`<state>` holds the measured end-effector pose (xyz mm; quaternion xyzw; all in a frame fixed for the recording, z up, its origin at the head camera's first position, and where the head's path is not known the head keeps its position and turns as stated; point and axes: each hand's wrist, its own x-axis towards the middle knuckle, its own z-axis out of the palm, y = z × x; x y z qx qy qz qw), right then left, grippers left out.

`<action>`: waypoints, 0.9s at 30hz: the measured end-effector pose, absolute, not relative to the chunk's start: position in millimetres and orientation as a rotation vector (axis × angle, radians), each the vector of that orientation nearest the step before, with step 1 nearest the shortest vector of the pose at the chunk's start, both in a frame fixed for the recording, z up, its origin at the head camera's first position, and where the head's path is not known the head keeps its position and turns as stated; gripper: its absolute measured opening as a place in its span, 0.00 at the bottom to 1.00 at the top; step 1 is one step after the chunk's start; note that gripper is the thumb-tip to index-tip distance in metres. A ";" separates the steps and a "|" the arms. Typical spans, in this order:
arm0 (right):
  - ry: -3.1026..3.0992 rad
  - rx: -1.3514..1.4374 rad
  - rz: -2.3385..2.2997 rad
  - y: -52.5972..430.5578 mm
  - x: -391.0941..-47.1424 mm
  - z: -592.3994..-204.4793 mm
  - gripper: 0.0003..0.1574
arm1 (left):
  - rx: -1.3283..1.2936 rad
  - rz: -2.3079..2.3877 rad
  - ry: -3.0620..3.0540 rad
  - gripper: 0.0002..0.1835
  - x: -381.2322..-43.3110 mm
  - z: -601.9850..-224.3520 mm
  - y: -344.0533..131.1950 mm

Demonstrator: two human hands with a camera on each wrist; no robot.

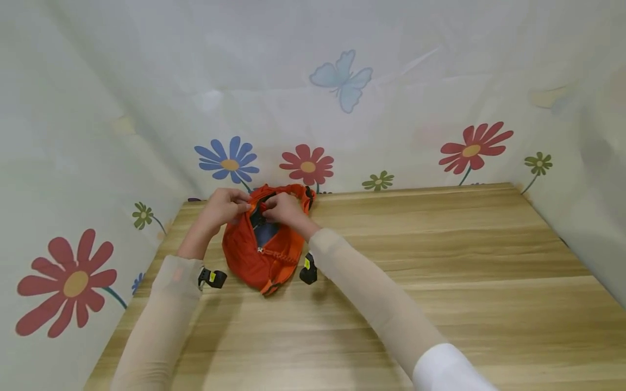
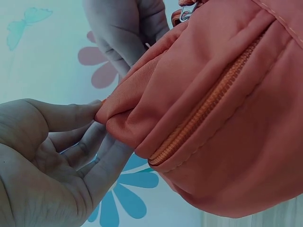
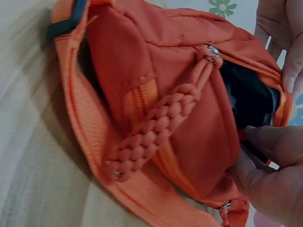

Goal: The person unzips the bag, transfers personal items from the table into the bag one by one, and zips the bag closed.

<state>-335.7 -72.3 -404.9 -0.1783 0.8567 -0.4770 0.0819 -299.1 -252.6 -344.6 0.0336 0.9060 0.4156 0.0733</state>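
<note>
An orange-red waist bag [image 1: 244, 244] stands on the table with its main zipper undone, showing a dark lining [image 3: 248, 97]. My left hand [image 1: 226, 208] pinches the fabric at one end of the bag between thumb and fingers, as the left wrist view [image 2: 61, 151] shows closely. At the opening's other side, my right hand [image 1: 287, 210] has its thumb in the mouth and pinches the rim [image 3: 234, 142]. Whether those fingers also hold something inside is hidden. A braided zipper pull [image 3: 156, 127] hangs from the metal slider [image 3: 213, 51].
An orange strap [image 3: 90, 118] with a dark buckle [image 3: 67, 26] runs along the bag's side. The wooden table [image 1: 440, 260] extends to the right. Behind and on the left stands a pale curtain [image 1: 274, 98] printed with flowers and a butterfly.
</note>
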 end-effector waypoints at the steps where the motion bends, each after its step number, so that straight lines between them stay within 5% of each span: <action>1: 2.567 -0.547 -1.397 -72.6 -336.5 -403.3 0.07 | 0.104 1.251 2.721 0.14 -299.8 -344.7 -252.3; 16: 2.091 -0.404 -1.692 -72.3 -329.2 -388.7 0.26 | 0.106 1.271 2.703 0.15 -298.9 -346.5 -250.4; 22: 2.415 -0.717 -1.227 -71.3 -335.2 -392.3 0.18 | 0.110 1.280 2.701 0.15 -299.2 -347.6 -252.2; 27: 2.415 -0.652 -1.227 -72.6 -327.4 -390.4 0.15 | 0.106 1.275 2.695 0.16 -298.8 -347.0 -251.8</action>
